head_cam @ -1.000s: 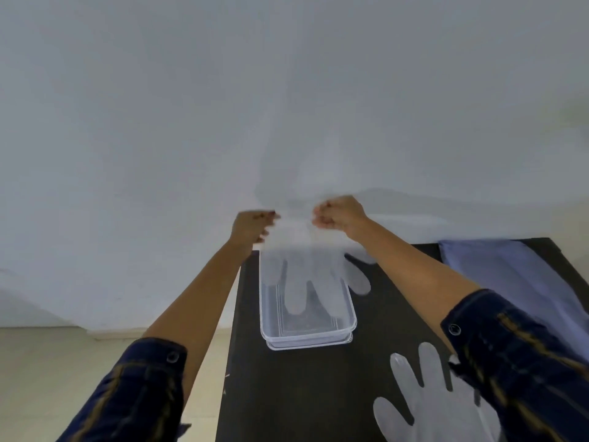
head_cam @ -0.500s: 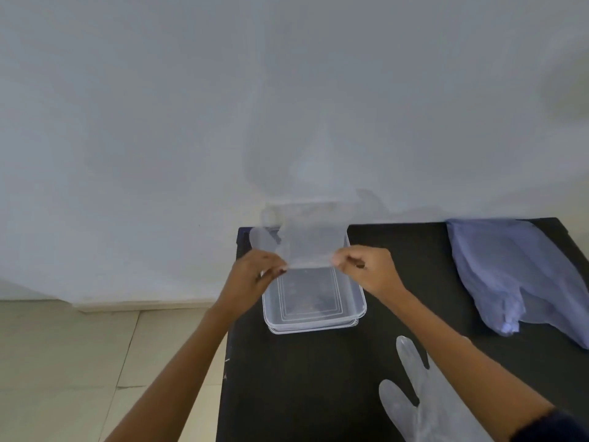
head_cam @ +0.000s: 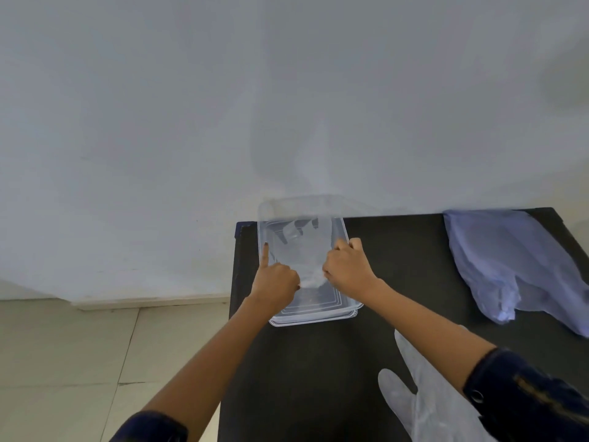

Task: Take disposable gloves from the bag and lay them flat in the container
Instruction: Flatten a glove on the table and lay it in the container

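A clear rectangular plastic container (head_cam: 345,309) stands at the far left of the dark table (head_cam: 318,378). A translucent disposable glove (head_cam: 302,250) lies inside it, fingers toward the wall. My left hand (head_cam: 275,280) is over the container's left side with the index finger stretched along the glove's edge. My right hand (head_cam: 345,267) presses on the glove's right side, fingers curled. The pale blue plastic bag (head_cam: 510,266) lies crumpled at the table's right. Another translucent glove (head_cam: 424,406) lies flat near the front edge, partly under my right sleeve.
A white wall rises right behind the table. The table's left edge (head_cam: 232,298) drops to a tiled floor (head_cam: 79,362).
Both hands came down from holding the glove stretched in the air near the wall. The glove now lies inside the container, with my hands pressing on it.
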